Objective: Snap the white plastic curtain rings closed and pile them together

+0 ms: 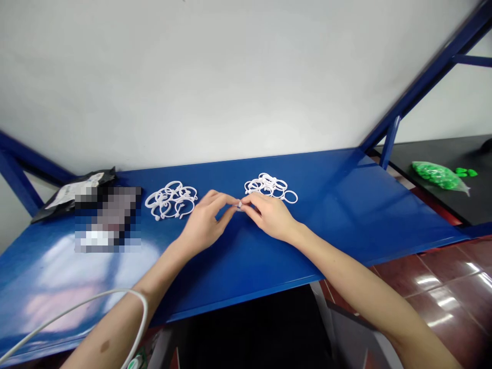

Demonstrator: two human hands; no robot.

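Note:
My left hand (204, 218) and my right hand (273, 216) meet above the middle of the blue table. Fingertips of both pinch a small white plastic ring (240, 206), seen edge-on and mostly covered by the fingers. Beside my left hand lies a pile of white plastic rings (171, 199); several of these look unjoined, with knobbed ends. Just behind my right hand is a second pile of white rings (268, 183), and those that show clearly look like closed loops. One closed loop rests at that pile's right edge.
The blue table (326, 189) backs onto a pale wall. A black plastic package (79, 192) and a blurred-out item (113, 215) lie at the left. A white cable (115, 291) crosses my left forearm. On a black surface at right sits a bag of green pieces (438, 174).

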